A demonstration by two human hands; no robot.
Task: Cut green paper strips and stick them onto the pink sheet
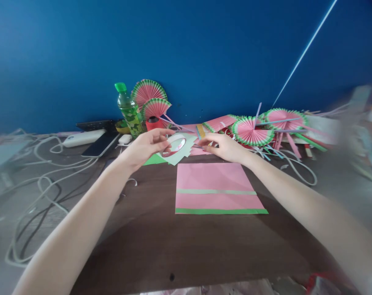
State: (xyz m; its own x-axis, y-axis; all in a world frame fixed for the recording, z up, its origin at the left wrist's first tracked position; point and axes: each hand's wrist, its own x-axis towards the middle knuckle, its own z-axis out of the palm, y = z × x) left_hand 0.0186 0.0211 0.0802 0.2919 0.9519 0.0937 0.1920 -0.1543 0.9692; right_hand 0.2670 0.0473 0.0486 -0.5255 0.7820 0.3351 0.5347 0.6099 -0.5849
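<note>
My left hand (147, 148) has its thumb and fingers closed on the near edge of a roll of tape (175, 146), which is tilted so its pale inner ring with red print shows. Behind the roll lie pale green paper pieces (188, 143). My right hand (224, 146) is to the right of them, its fingers bent and drawn together; whatever lies between the fingertips is too small to make out. Just beyond those fingertips is a small yellow and blue item (201, 131). In front of both hands, a pink paper sheet (213, 176) lies flat, with a pale green strip across it and a bright green strip along its near edge.
Pleated pink and green paper fans (253, 131) lie at the back right; others (149, 94) lean on the blue wall. A green-capped bottle (129, 108), a red thread spool (154, 123), a dark phone (101, 143) and white cables (47, 184) are to the left.
</note>
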